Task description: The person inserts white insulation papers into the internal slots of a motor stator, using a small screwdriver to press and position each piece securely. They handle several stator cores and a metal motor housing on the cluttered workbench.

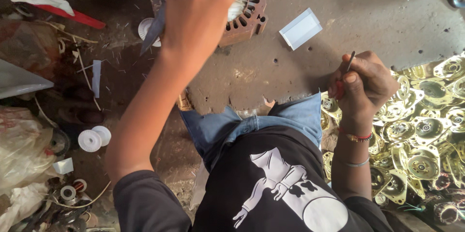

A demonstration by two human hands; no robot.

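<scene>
A: Hands?
B: Left hand (pixel 201 7) was closed on a grey strip (pixel 154 31), over one rusty stator core (pixel 247 11). Right hand (pixel 363 84) was clamped on one thin tool (pixel 348 62), right of the core.
A: Rest?
B: One white card (pixel 300 28) just right of the core; many brass motor covers (pixel 426 130) further right. Worn concrete counter (pixel 290 67), cluttered workshop.

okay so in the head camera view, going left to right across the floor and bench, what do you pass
White plastic spools on the floor → left hand raised over the rusty slotted motor core → white folded card on the bench → right hand gripping a thin red-handled tool → pile of gold-coloured metal motor covers.
</scene>
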